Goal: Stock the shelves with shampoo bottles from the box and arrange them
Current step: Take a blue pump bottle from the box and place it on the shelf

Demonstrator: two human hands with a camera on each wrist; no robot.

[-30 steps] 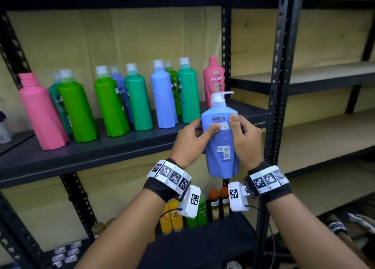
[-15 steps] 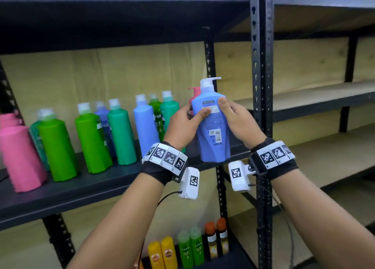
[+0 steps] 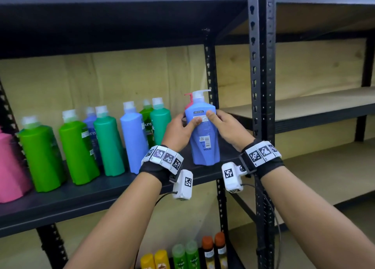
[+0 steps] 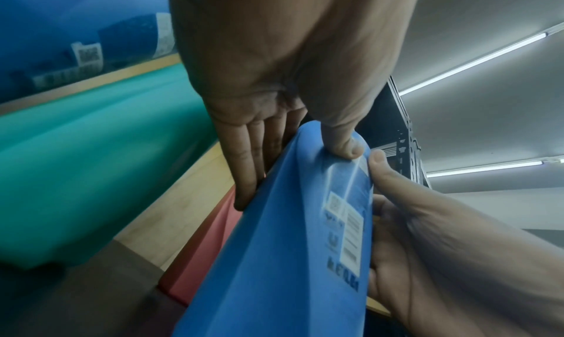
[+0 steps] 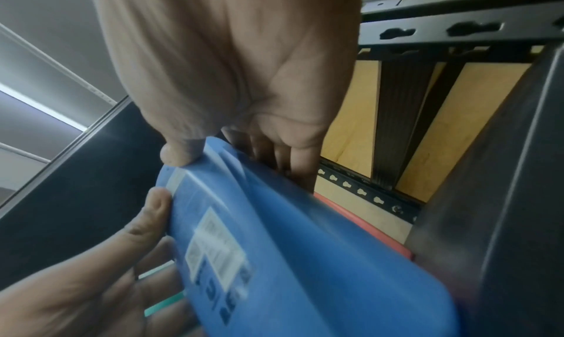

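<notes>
Both forearms reach forward, wrists banded. Left hand (image 3: 178,130) and right hand (image 3: 229,126) face each other, thumbs in front, fingers (image 4: 244,163) curled behind, gripping.

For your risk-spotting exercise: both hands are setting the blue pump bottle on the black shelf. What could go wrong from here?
1. The blue pump bottle sits close in front of the pink pump bottle; pushing it back might knock that one over.
2. It stands near the black shelf front edge; letting go early could let it tip off.
3. The left hand works beside the teal bottle and may bump it.
</notes>
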